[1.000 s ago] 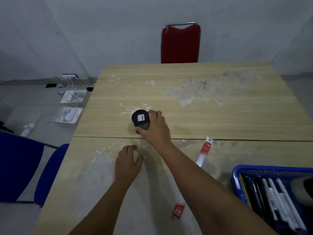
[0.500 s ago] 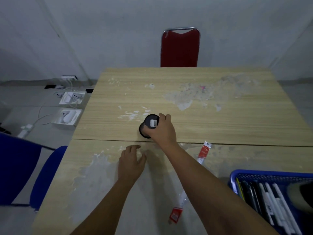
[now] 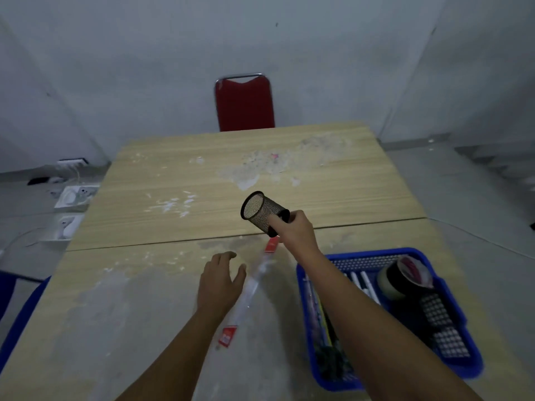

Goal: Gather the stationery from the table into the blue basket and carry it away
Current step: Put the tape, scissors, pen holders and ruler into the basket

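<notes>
One cylindrical black mesh cup (image 3: 262, 212) gripped by right hand (image 3: 293, 233).

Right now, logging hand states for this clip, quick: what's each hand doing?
Left hand: open, fingers relaxed over the table, holding nothing.
Right hand: grips the black mesh pen cup, lifted and tilted.

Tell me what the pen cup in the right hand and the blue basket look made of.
Pen cup: seemingly black metal mesh, matte; the table shows through its fine perforated wall, with a solid rim. Held by the right hand.
Blue basket: likely moulded plastic, slightly glossy; uniform blue with a grid-holed wall and rounded corners.
</notes>
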